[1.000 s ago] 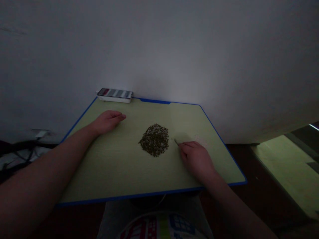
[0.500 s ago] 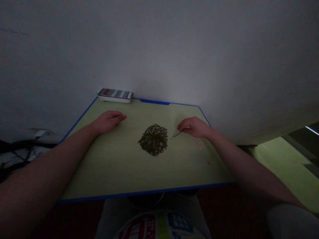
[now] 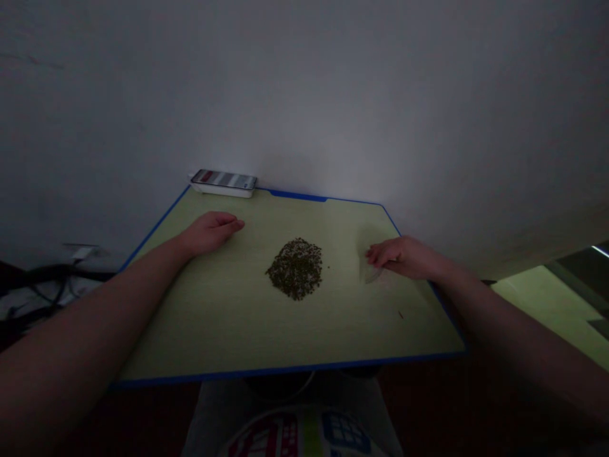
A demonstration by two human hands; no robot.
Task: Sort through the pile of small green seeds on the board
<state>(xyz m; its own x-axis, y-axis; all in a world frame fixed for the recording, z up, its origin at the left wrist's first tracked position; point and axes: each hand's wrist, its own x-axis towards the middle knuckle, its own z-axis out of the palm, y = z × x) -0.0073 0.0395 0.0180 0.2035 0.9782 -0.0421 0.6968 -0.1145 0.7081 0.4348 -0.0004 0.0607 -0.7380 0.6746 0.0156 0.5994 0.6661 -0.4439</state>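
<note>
My left hand point(image 3: 212, 233) rests on the left part of the table, its fingers curled in and the thumb laid along them; nothing shows in it. Near the middle of the table lies a loose heap of small dark green and brown grains point(image 3: 295, 269). Over to the right of it, my right hand point(image 3: 397, 255) pinches a thin, see-through flat piece point(image 3: 372, 274), blurred and tilted down to the tabletop. One stray grain point(image 3: 328, 267) sits between the heap and that hand. Faint pale bits point(image 3: 380, 291) lie under and beside the right hand.
The pale yellow-green table point(image 3: 214, 330) has a blue edge and stands against a grey wall point(image 3: 304, 95). A phone point(image 3: 226, 179) lies on a white box point(image 3: 221, 190) at the back left. A small dark sliver point(image 3: 401, 314) lies at the right. Cables point(image 3: 57, 279) hang off to the left.
My right hand has moved right and slightly toward me, away from the heap, with the thin piece. A grain now lies alone where the piece's tip was. My left hand stays put.
</note>
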